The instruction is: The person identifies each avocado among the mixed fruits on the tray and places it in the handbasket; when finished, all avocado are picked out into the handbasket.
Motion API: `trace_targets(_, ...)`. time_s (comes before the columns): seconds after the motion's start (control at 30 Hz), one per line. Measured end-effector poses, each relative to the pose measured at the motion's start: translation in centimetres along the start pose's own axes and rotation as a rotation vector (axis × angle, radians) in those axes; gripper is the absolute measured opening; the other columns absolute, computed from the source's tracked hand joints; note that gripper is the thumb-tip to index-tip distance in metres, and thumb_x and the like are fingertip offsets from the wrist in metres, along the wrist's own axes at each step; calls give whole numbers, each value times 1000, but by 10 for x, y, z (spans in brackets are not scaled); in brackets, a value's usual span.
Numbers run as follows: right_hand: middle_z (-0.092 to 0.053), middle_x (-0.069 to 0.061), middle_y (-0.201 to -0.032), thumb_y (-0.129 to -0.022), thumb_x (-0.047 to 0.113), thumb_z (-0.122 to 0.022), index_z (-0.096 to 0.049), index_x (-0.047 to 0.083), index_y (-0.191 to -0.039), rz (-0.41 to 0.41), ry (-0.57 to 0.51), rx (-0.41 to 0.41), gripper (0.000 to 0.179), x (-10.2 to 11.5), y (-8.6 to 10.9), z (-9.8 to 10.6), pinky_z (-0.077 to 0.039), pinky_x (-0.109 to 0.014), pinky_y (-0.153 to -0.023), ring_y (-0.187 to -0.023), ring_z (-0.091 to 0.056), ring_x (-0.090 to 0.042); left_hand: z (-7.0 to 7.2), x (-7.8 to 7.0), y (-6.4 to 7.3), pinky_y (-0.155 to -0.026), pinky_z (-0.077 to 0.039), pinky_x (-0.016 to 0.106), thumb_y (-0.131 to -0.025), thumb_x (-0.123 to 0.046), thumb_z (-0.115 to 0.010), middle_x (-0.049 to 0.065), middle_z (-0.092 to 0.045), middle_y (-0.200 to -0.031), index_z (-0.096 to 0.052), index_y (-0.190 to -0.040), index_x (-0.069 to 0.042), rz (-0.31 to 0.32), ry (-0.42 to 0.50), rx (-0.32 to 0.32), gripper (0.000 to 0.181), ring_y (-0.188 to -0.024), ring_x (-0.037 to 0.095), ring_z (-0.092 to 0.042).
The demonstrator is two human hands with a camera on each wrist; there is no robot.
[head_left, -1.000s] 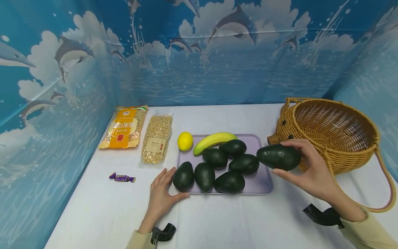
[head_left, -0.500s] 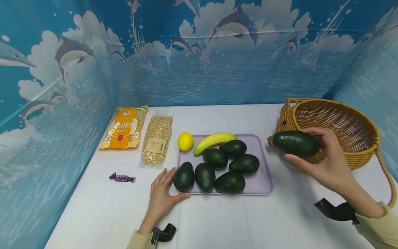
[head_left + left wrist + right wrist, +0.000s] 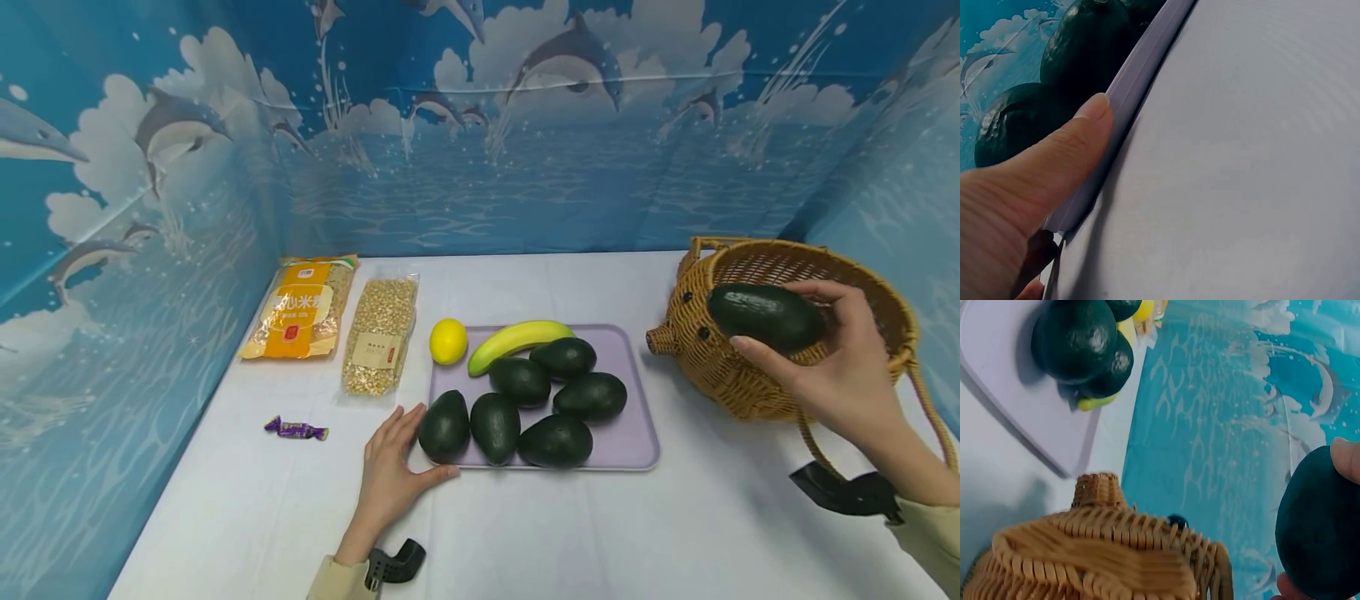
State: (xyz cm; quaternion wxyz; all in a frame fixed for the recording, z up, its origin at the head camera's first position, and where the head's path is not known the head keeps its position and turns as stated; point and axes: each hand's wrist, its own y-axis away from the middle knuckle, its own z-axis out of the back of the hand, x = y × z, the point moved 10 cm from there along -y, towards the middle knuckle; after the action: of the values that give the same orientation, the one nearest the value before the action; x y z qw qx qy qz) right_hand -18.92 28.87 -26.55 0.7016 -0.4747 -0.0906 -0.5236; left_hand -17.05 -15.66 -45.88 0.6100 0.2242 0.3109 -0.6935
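Note:
In the head view my right hand [image 3: 851, 367] holds a dark green avocado [image 3: 767, 318] between thumb and fingers, over the front of the pig-shaped wicker basket [image 3: 720, 367]. The right wrist view shows that avocado [image 3: 1316, 525] at its right edge. My left hand [image 3: 396, 467] rests at the front left corner of the lilac tray [image 3: 626, 433]. Its thumb [image 3: 1085, 125] lies straight along the tray's rim in the left wrist view, and the fingers reach along the left side. Several avocados [image 3: 555, 440], a yellow-green banana [image 3: 517, 340] and a lemon [image 3: 447, 342] are on the tray.
An orange food packet [image 3: 298, 308] and a clear bag of grain [image 3: 380, 333] lie at the back left. A purple-wrapped candy [image 3: 296, 428] sits in front of them. The basket's rope handle [image 3: 933, 408] hangs at the right. A dolphin-print curtain [image 3: 480, 167] surrounds the table.
My right hand has carried the avocado right and slightly away from me, from beside the tray to over the basket's front. My left hand has stayed at the tray corner.

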Motion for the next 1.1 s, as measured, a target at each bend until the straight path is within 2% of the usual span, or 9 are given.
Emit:
trace_targets(0.23,-33,15,-125,-74,-6,-75,-36,15,-139,-97,-1,-25,79,-22,-3,13,-32,-7,-81,-104,-39,0,1,-2,0,-106,-18,51,-60,-50,-85,3,-46,-142,-48,-140,-11,-13,-1,-8,96,-136,28,-26)
trace_targets(0.47,-32,12,-128,-81,2,-71,-29,20,-142,-194,25,-31,76,-42,-6,21,-33,-9,-82,-107,-38,1,1,-1,0,-106,-18,52,-60,-50,-85,4,-46,-142,-48,-140,-11,-22,-10,-14,96,-136,29,-26)
trace_targets(0.6,-28,14,-126,-86,7,-68,-25,20,-144,-242,40,-3,73,-50,-6,22,-33,-9,-79,-105,-36,1,0,-1,0,-107,-17,51,-60,-51,-85,3,-46,-142,-48,-140,-11,-20,-8,-14,96,-136,29,-26)
trace_targets(0.83,-28,17,-115,-88,13,-67,-24,20,-145,-310,75,28,72,-63,-7,27,-33,-7,-70,-95,-35,4,1,-1,0,-107,-17,51,-60,-51,-85,3,-46,-143,-48,-140,-12,-19,-5,-15,96,-136,28,-26)
trace_targets(0.9,-28,14,-116,-88,15,-67,-23,21,-145,-331,90,41,72,-68,-7,27,-33,-6,-69,-94,-34,3,1,-1,0,-107,-17,51,-60,-51,-85,3,-46,-142,-48,-140,-12,-23,-10,-18,96,-136,28,-27)
trace_targets(1.0,-31,1,-120,-89,20,-66,-22,24,-145,-359,109,68,71,-79,-6,26,-34,-7,-68,-94,-33,2,1,-1,0,-107,-17,51,-60,-51,-85,3,-46,-142,-48,-140,-12,-30,-11,-20,96,-136,28,-27)
trace_targets(1.1,-30,-13,-128,-90,24,-65,-20,28,-145,-387,122,100,71,-99,-5,24,-36,-13,-72,-100,-37,-8,1,-1,0,-107,-17,51,-60,-52,-84,3,-46,-142,-48,-140,-12,-34,-10,-20,96,-136,28,-27)
